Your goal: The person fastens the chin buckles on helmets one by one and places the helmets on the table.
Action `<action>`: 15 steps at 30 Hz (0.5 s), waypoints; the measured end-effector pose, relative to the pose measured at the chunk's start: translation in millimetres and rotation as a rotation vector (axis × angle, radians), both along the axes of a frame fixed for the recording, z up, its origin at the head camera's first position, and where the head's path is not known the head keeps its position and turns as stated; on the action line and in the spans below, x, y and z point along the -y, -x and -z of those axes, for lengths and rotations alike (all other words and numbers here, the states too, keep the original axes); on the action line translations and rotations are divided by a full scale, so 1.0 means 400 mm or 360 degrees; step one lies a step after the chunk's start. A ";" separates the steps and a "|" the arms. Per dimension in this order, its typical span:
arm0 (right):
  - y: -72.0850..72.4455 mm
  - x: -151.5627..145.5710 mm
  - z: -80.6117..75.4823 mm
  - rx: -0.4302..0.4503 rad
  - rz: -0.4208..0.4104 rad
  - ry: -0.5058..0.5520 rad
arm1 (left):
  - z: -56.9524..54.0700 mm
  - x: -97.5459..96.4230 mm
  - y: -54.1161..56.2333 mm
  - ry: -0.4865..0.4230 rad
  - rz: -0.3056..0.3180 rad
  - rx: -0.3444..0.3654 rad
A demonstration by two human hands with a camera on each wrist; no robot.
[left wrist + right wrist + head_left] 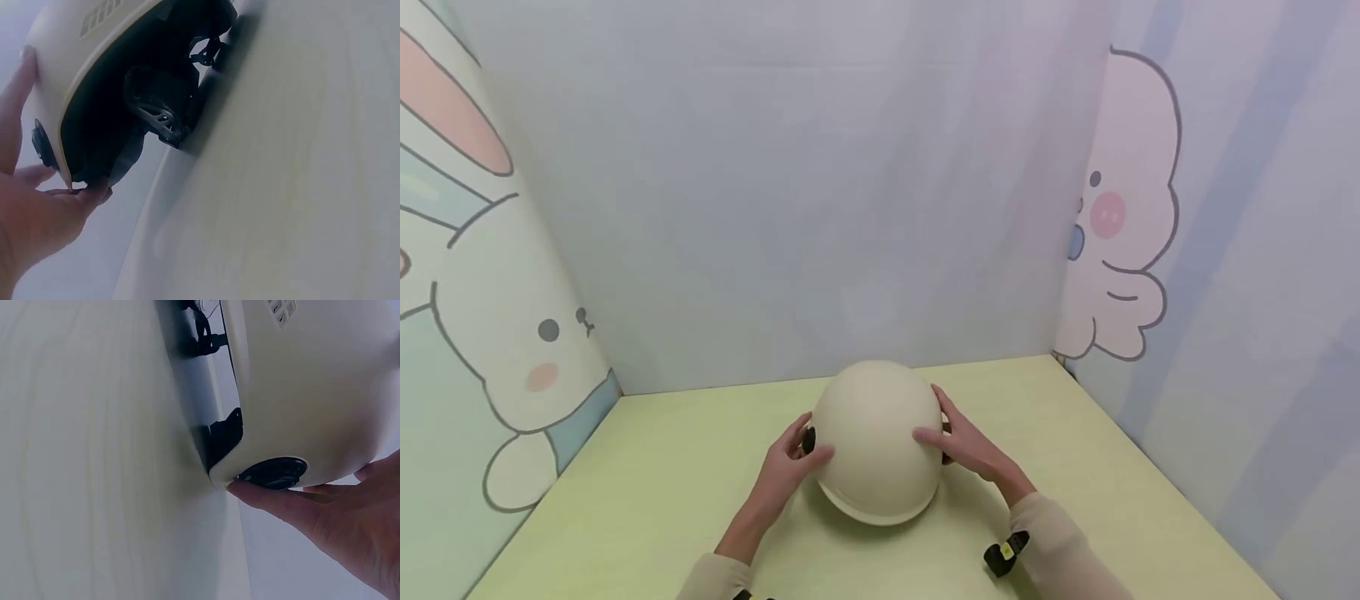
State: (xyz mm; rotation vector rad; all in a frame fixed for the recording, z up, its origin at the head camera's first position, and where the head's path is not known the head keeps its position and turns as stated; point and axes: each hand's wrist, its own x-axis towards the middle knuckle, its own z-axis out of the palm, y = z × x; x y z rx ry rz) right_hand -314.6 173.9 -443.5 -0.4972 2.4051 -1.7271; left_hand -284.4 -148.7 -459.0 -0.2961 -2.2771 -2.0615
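A cream helmet (pixel 877 442) with a smooth rounded shell is held low over the table between both hands. My left hand (pixel 786 465) grips its left side, the thumb on the shell. In the left wrist view, fingers pinch the helmet's rim beside a black disc (pixel 42 145), and the dark lining (pixel 100 112) shows inside. On the opposite side my right hand (pixel 968 444) holds the shell, thumb toward the front. The right wrist view shows a fingertip at the rim beside another black disc (pixel 275 473). Dark straps (pixel 203 337) hang beneath the shell.
The helmet is over a pale yellow-green table (pixel 662 467). A plain grey-white wall panel (pixel 790 208) rises behind it. Side panels carry a cartoon rabbit (pixel 497 350) at left and a white cartoon figure (pixel 1131 158) at right. A black device (pixel 1006 553) sits at the right sleeve.
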 end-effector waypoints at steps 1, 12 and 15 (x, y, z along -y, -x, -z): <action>0.001 0.003 0.002 0.0004 0.0005 0.0004 | -0.004 -0.003 -0.006 0.0015 -0.0035 0.0007; -0.002 0.009 0.000 0.0042 0.0036 0.0055 | -0.003 -0.055 -0.021 -0.0113 -0.0401 -0.0007; -0.003 0.009 0.000 0.0045 0.0038 0.0073 | -0.002 -0.066 -0.026 -0.0077 -0.0487 -0.0037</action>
